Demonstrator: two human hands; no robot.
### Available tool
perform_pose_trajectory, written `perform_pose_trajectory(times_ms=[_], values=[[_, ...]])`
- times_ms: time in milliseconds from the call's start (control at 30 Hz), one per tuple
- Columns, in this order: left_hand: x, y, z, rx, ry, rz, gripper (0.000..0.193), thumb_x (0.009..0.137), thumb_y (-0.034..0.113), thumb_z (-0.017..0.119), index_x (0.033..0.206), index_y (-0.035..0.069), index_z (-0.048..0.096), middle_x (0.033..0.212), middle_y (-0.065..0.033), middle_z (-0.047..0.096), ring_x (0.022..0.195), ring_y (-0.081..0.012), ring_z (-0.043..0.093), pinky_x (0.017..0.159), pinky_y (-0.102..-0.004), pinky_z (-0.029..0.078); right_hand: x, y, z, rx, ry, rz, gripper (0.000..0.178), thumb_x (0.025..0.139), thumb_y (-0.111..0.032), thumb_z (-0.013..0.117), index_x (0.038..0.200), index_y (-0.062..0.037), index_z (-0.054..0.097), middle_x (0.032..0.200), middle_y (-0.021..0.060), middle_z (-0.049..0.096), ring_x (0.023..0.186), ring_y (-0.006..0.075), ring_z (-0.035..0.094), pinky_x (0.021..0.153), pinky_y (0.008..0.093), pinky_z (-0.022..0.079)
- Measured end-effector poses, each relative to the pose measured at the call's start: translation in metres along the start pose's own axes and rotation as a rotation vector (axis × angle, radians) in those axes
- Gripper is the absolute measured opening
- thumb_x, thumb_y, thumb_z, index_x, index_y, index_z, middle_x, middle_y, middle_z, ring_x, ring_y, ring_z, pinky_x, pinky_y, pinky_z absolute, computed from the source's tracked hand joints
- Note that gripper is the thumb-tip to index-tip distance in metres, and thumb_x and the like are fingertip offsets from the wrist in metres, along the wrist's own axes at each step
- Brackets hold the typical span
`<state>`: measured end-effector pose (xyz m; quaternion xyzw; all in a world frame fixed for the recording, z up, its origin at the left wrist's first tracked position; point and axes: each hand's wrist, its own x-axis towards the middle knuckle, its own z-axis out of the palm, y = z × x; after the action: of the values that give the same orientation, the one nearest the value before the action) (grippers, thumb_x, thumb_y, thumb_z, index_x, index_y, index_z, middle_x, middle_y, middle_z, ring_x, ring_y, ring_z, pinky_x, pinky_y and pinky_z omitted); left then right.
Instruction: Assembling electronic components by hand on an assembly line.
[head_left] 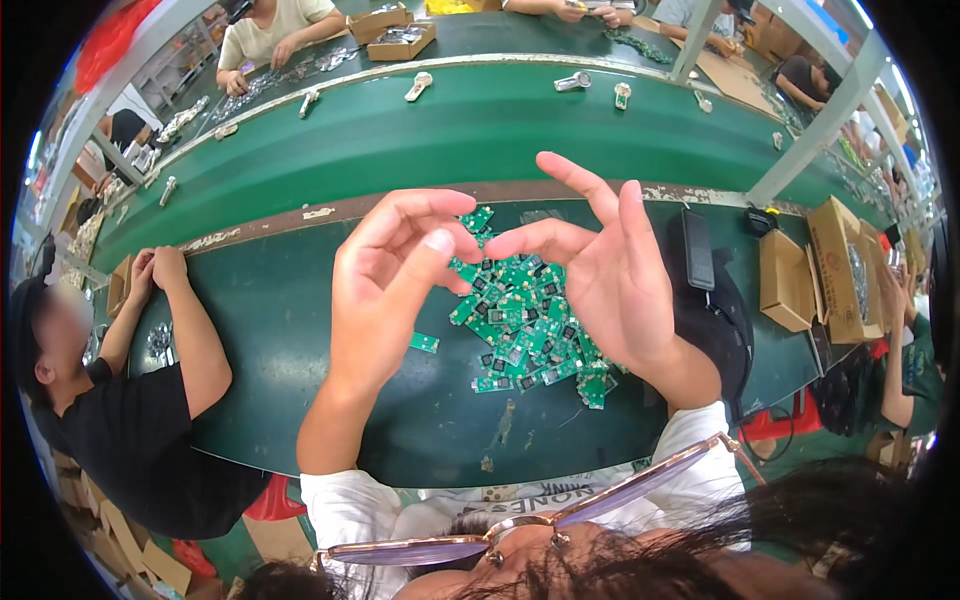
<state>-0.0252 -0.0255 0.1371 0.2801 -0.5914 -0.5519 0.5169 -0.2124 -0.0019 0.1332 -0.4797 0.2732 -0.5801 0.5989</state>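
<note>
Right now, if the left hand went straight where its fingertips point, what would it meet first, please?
Probably the right hand, by its nearest fingertip, though the depth between it and the left hand is unclear.

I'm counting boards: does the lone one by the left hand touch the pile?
Apart. The head view shows bare table between the lone board and the pile of boards.

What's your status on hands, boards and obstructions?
Left hand loosely curled, right hand spread; nothing visible in either. Green circuit boards heaped on table, one board apart to the left. Hands overlap the heap in this view.
</note>
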Motion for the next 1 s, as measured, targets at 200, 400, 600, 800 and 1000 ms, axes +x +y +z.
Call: perform_pose_trajectory(times_ms=[200, 400, 600, 800, 1000], values=[[-0.007, -0.005, 0.000, 0.117, -0.106, 0.215, 0.029, 0.081, -0.002, 0.061, 0.110, -0.002, 0.057, 0.106, -0.0093, 0.059, 0.098, -0.0155, 0.059, 0.076, -0.0283, 0.052, -0.007, -0.001, 0.002, 0.009, -0.077, -0.007, 0.070, 0.099, -0.054, 0.012, 0.142, 0.0006, 0.022, 0.101, 0.0243, 0.065, 0.108, 0.0301, 0.058, 0.105, 0.0424, 0.028], [0.001, -0.004, -0.002, 0.546, -0.116, 0.515, 0.024, 0.072, -0.006, 0.069, 0.095, -0.002, 0.064, 0.094, -0.0105, 0.065, 0.088, -0.0180, 0.063, 0.075, -0.0299, 0.051, -0.005, -0.001, 0.000, 0.019, -0.103, -0.032, 0.070, 0.099, -0.052, 0.009, 0.144, 0.0005, 0.018, 0.103, 0.0260, 0.064, 0.112, 0.0305, 0.056, 0.107, 0.0428, 0.027], [-0.005, -0.007, -0.006, 0.252, -0.059, 0.391, 0.012, 0.078, -0.005, 0.068, 0.089, -0.002, 0.065, 0.086, -0.0125, 0.067, 0.081, -0.0172, 0.064, 0.075, -0.0276, 0.050, -0.005, 0.010, -0.003, 0.029, -0.138, -0.060, 0.070, 0.099, -0.052, 0.010, 0.144, 0.0021, 0.017, 0.105, 0.0243, 0.065, 0.110, 0.0313, 0.057, 0.106, 0.0417, 0.028], [-0.021, 0.003, -0.004, 0.309, -0.173, 0.512, 0.008, 0.088, 0.005, 0.060, 0.086, 0.000, 0.067, 0.081, -0.0106, 0.068, 0.072, -0.0185, 0.065, 0.062, -0.0303, 0.051, -0.043, -0.016, -0.016, -0.816, 0.055, -0.869, 0.062, 0.093, -0.054, 0.044, 0.119, 0.0026, 0.048, 0.083, 0.0015, 0.066, 0.097, 0.0225, 0.049, 0.099, 0.0406, 0.031], [-0.028, -0.017, 0.042, -0.125, -1.021, 0.386, 0.021, 0.094, 0.005, 0.048, 0.107, -0.005, 0.061, 0.114, -0.0179, 0.056, 0.099, -0.0316, 0.054, 0.085, -0.0392, 0.043, -0.066, -0.027, 0.009, -0.772, 0.130, -1.132, 0.015, 0.075, -0.022, 0.071, 0.072, -0.0268, 0.057, 0.074, -0.0128, 0.041, 0.087, 0.0142, 0.040, 0.095, 0.0470, 0.026]])
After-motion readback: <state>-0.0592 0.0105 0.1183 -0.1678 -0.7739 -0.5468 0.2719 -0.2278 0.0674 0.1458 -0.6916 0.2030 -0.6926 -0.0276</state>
